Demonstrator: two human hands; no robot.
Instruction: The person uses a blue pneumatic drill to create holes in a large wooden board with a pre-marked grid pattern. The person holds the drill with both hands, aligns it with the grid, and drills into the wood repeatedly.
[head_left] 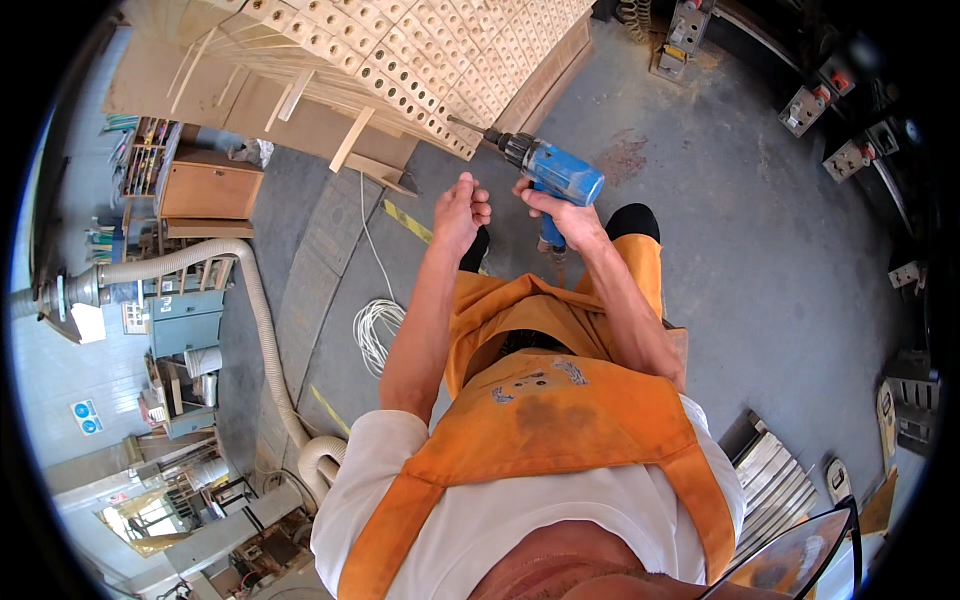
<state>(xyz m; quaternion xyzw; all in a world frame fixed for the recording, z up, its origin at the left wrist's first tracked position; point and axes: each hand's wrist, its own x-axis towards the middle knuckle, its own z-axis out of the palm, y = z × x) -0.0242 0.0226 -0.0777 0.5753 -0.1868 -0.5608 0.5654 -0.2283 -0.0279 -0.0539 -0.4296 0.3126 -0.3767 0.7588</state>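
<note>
My right hand [565, 215] is wrapped round the handle of a blue cordless drill [562, 172]. The drill has a black chuck, and its long thin bit [466, 124] points left at the near corner of a stack of pale wooden pieces [440, 60]. Rows of round holes cover the stack's face; several holes near the close edge look darker, as if something sits in them. Whether the bit touches the wood I cannot tell. My left hand [463, 208] is just below that corner, fingers curled and thumb up; anything inside them is hidden.
A coil of white cable [377, 335] lies on the grey floor at left, near yellow floor tape [407, 221]. Further left, a ribbed hose [262, 330] runs past a wooden cabinet [210, 190]. Machine parts [805, 108] stand along the right, with metal slats [775, 485] lower down.
</note>
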